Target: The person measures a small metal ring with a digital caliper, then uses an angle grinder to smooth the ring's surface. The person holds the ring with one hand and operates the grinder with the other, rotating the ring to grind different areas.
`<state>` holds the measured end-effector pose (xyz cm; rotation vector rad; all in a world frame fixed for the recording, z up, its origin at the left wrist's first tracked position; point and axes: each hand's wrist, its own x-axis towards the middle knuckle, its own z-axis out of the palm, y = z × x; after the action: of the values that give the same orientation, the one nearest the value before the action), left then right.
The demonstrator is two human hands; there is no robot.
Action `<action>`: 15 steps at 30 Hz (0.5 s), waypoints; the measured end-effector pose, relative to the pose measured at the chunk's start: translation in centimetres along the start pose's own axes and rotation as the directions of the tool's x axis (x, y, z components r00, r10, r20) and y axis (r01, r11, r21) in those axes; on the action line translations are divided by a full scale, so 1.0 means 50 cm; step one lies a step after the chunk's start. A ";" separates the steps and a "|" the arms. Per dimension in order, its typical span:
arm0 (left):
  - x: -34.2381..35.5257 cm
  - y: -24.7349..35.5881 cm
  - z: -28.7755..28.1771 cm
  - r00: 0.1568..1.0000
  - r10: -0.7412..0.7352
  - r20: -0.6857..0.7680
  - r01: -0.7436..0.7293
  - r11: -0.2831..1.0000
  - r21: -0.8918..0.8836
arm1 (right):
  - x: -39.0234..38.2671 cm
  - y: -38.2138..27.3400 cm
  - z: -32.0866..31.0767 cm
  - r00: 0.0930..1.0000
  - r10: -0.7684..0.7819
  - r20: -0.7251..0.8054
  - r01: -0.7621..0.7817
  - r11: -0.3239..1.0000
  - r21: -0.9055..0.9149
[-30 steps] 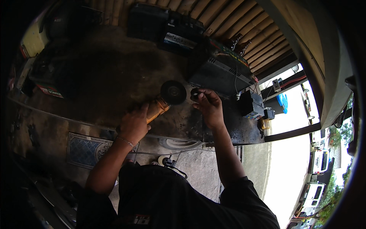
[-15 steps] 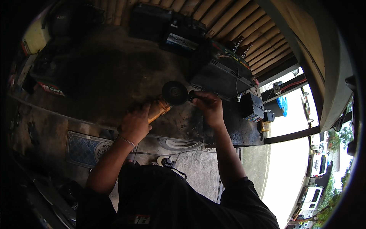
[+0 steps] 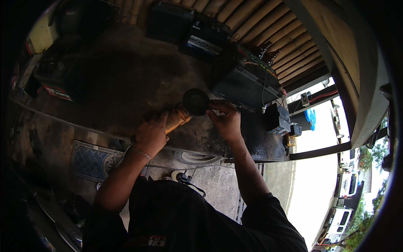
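My left hand [image 3: 151,133] is wrapped round the orange body of an angle grinder [image 3: 176,120], above the dark bench top. A round dark disc [image 3: 196,102] sits at the grinder's head, its flat face turned up toward me. At the disc's right edge is my right hand [image 3: 225,118], thumb and fingers pinched together. Whether they grip the rim itself or a small dark piece beside it is too dark to tell. A chain bracelet [image 3: 140,152] circles my left wrist.
A large black box-shaped unit [image 3: 247,82] with vents stands behind my right hand, with a smaller battery [image 3: 277,119] to its right. More dark batteries [image 3: 203,42] line the back by the bamboo slats [image 3: 268,25]. A cord [image 3: 189,169] runs below the bench's front edge [image 3: 100,133].
My right hand has shifted slightly left and its fingers have closed in against the disc's edge. The view has moved a little; my left hand keeps its grasp on the grinder.
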<state>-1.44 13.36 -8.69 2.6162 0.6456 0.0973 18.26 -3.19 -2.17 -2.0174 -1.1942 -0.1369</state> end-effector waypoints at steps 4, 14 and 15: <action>0.000 -0.001 0.003 1.000 -0.006 0.008 0.006 1.000 0.004 | 0.001 -0.001 -0.005 1.000 0.008 0.022 -0.008 1.000 -0.022; 0.001 -0.004 0.009 1.000 0.002 0.006 -0.002 0.999 0.040 | 0.010 0.000 -0.035 0.991 -0.043 0.127 0.052 0.996 -0.068; 0.001 -0.004 0.009 1.000 0.004 0.005 -0.004 0.999 0.044 | 0.011 0.000 -0.038 0.989 -0.044 0.139 0.053 0.996 -0.065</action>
<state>-1.38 13.37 -9.18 2.6593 0.6475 0.0794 19.10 -4.05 -0.62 -2.0861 -1.3413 -0.0646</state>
